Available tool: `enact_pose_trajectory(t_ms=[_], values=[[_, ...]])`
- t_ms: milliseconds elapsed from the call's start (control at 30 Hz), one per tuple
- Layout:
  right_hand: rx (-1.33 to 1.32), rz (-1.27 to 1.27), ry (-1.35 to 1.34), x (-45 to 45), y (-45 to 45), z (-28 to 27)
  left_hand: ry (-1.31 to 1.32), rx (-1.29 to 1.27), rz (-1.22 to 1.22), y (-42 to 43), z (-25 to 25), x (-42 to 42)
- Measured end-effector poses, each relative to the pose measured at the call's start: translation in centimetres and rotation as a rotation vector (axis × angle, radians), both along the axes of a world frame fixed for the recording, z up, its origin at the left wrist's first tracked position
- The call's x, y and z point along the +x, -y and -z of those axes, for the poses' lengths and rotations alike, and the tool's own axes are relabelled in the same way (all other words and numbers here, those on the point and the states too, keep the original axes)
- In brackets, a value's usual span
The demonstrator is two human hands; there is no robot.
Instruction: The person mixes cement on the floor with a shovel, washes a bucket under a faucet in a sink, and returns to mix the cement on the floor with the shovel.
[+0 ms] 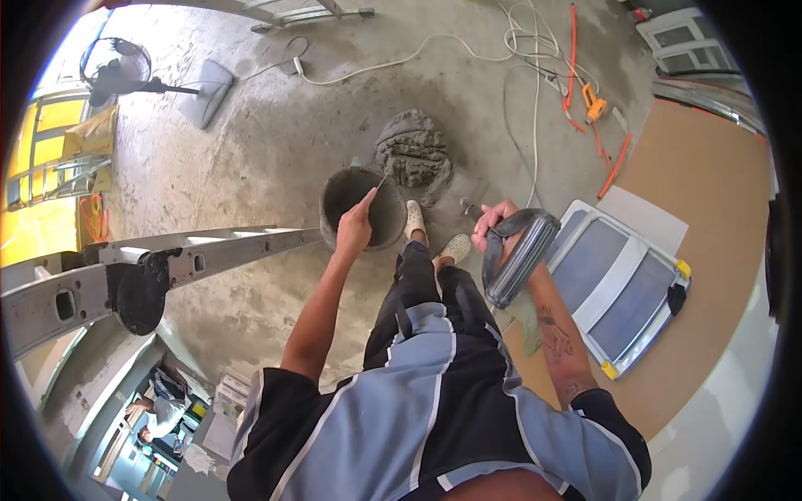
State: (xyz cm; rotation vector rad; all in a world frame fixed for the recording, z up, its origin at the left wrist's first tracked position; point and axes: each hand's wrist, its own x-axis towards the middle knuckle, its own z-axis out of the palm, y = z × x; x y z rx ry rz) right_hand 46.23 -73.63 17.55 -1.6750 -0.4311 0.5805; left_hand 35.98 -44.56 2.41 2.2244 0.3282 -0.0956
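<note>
My left hand is closed over a round black bucket, with one finger stretched forward. A thin, light strip shows just past that fingertip; whether it is a tool's edge or a wire handle I cannot tell. My right hand is curled around the dark loop of a shiny, ribbed black cylinder. A small dark tip sticks out beyond its fingers. Right by the bucket's far side, a heap of wet grey mortar lies on the floor.
An aluminium ladder reaches in from the left. To the right, a framed grey panel lies on brown board. White cables and an orange tool lie ahead. A fan stands far left; another person is lower left.
</note>
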Motion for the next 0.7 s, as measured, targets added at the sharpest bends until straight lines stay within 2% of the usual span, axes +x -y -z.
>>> enact_pose_trajectory(t_ms=[100,133,233,400,533,700], values=[[-0.048,0.029,-0.047,-0.5,1.1,-0.5,0.066,0.016,0.042,1.0,3.3,2.6],[-0.008,-0.004,0.049,-0.5,1.9,0.2,0.064,0.013,0.054,1.3,4.1,3.3],[-0.05,0.032,0.119,-1.0,3.8,-0.3,-0.006,0.03,0.103,2.7,6.4,5.5],[-0.177,0.134,0.059,-2.1,5.8,-1.4,-0.151,0.111,0.153,4.6,10.2,8.2],[-0.129,0.252,-0.002,-2.3,6.4,-2.1,-0.072,0.099,0.174,5.4,13.8,9.8],[-0.101,0.285,0.038,-2.1,7.3,-1.5,-0.245,0.197,0.174,6.5,17.5,12.2]])
